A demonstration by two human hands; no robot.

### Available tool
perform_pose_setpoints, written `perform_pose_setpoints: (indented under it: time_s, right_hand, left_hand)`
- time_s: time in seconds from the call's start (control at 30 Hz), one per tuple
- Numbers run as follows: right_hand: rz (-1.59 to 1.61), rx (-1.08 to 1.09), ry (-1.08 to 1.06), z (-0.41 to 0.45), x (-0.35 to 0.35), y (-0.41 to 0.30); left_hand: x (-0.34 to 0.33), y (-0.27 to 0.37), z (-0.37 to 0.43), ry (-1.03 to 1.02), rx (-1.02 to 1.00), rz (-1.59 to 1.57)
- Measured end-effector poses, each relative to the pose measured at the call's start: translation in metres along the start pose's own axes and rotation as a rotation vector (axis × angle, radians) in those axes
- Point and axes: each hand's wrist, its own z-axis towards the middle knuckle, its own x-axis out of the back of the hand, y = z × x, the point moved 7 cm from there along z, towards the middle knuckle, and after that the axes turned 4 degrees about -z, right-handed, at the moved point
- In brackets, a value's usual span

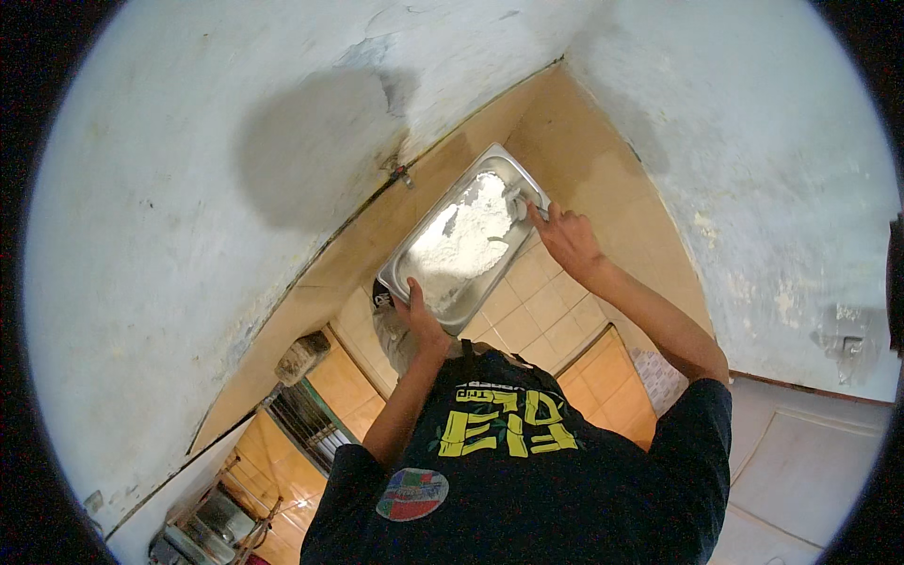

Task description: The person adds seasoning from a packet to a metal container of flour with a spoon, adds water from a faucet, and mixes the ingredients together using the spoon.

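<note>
A rectangular stainless steel tray (402,260) with a rolled rim is held up off the floor, tilted in the view. White powder (466,240) lies in it, spread unevenly with bare metal around it. My left hand (422,316) grips the near left end, thumb over the rim. At the far right side, my right hand (565,236) is closed on the handle of a metal utensil (519,201), whose working end sits in the tray by the powder; its exact kind is unclear.
Tan tiled walls meet in a corner beyond the tray, under peeling painted plaster (318,141). A small tap (402,175) sticks out on the left wall. Tiled floor (544,304) lies below. At lower left are a stone-like block (302,359), a floor grate (311,424) and a rack with metal containers (219,519).
</note>
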Motion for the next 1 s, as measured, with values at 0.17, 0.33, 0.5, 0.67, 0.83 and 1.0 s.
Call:
perform_pose_setpoints:
  time_s: [0.17, 0.33, 0.5, 0.67, 0.83, 1.0]
  right_hand:
    - [0.026, 0.010, 0.001, -0.015, -0.006, 0.001]
    - [0.080, -0.031, -0.180, -0.026, -0.006, -0.010]
    - [0.087, -0.019, -0.168, -0.021, 0.015, -0.002]
    - [0.033, -0.092, -0.034, -0.008, 0.009, 0.007]
    - [0.130, -0.085, -0.046, -0.021, -0.015, -0.001]
    - [0.113, -0.061, -0.135, -0.020, 0.013, 0.006]
  left_hand:
    - [0.000, -0.002, -0.001, 0.030, -0.050, 0.006]
    - [0.004, -0.006, 0.005, 0.054, -0.053, -0.017]
    - [0.001, -0.006, 0.008, 0.006, -0.007, 0.013]
    - [0.007, -0.012, 0.015, 0.012, -0.015, 0.028]
    - [0.000, -0.006, 0.011, -0.041, -0.058, -0.003]
    - [0.008, -0.007, 0.013, 0.003, -0.054, 0.029]
